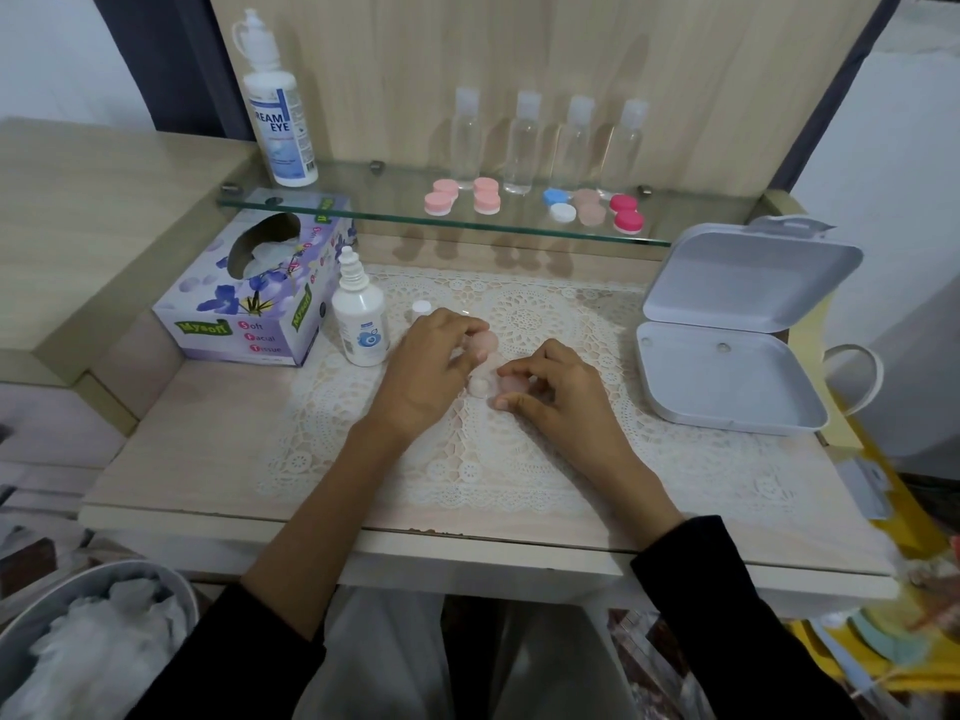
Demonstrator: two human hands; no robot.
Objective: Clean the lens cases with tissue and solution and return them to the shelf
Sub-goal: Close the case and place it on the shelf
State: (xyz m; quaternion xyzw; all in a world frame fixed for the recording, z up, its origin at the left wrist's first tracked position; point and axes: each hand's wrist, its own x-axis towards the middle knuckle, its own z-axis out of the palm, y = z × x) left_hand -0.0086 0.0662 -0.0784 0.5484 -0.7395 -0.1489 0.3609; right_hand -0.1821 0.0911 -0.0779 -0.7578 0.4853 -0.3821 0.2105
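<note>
Both pinching, left grip (426, 371) on far pink cap (484, 343), right grip (550, 392) on near cap (511, 385)

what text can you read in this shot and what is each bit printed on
"REAM EYE": on the tall solution bottle, as far as the label shows; its fine print is too blurred to read.
"Mysoft": green banners on the tissue box.
"Soft Facial Tissue": front of that box.
Lettering on the box top: blurred, unreadable.
Small dropper bottle label: too small to read.
</note>
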